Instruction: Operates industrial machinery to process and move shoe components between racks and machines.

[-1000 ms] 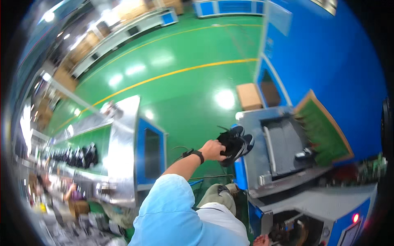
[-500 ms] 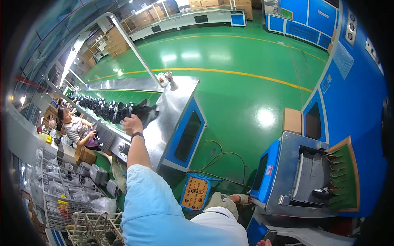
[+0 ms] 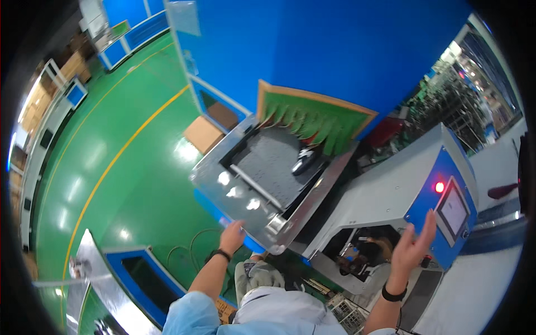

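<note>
My left hand [image 3: 231,239] is over the near metal edge of a conveyor machine. It looks empty, with thumb and fingers somewhat apart, though blurred. Raised beside a grey and blue machine [image 3: 379,195] on the right, my right hand [image 3: 413,245] is open with fingers stretched and nothing in it. Next to that hand are a screen panel [image 3: 453,212] and a lit red button [image 3: 439,187]. Below them, an opening in the machine's front holds dark and brown parts [image 3: 365,257] that I cannot make out. A black shoe [image 3: 304,161] lies on the conveyor's grey belt [image 3: 268,162].
Green strips [image 3: 312,120] hang at the blue cabinet's opening behind the shoe. A cardboard box [image 3: 204,134] stands left of the conveyor. At lower left is a metal-topped bench [image 3: 111,296]. Cables [image 3: 192,243] lie on the green floor.
My view has swung right, from the bench with the row of dark shoes to the machines. My left hand has left the dark shoe there. My right hand has come up into view.
</note>
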{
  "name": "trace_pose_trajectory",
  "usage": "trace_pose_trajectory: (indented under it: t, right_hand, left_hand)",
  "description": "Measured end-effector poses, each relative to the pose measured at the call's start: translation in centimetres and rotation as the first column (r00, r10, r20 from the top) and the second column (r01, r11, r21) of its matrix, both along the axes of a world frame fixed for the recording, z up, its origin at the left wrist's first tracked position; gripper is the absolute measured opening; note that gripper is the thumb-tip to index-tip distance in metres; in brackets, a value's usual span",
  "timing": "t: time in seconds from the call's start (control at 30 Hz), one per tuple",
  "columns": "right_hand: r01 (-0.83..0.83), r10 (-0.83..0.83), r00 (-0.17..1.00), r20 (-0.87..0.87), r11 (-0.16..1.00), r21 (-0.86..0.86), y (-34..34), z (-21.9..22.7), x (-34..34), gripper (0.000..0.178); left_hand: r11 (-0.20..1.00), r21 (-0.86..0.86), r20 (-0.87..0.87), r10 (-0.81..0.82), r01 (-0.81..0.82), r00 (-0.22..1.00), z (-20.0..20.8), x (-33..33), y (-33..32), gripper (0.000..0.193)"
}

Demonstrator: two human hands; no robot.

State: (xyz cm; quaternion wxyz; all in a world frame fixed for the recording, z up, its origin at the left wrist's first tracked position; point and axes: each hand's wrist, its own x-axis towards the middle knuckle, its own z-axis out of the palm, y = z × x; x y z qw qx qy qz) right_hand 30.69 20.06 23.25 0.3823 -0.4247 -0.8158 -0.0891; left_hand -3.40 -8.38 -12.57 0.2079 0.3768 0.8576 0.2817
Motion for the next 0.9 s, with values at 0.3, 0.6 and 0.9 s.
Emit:
trace_pose_trajectory:
  t: [0.3,0.6,0.9]
  right_hand:
    - [0.283,-0.350,0.902,0.253,0.922,0.266,3.3,-4.3,-0.5,0.055]
    - [0.238,-0.310,0.928,0.209,0.920,0.311,4.1,-4.6,-0.1,0.050]
    - [0.247,-0.257,0.965,0.058,0.959,0.136,2.1,-2.6,-0.9,0.039]
  left_hand:
    - [0.985,0.169,0.261,-0.091,0.048,0.961,-1.8,-1.9,36.6,0.090]
    - [0.991,0.026,0.191,-0.131,0.128,0.973,-2.1,-0.1,40.1,0.068]
    - [0.914,0.383,0.734,-0.215,-0.131,0.644,10.6,3.8,22.5,0.040]
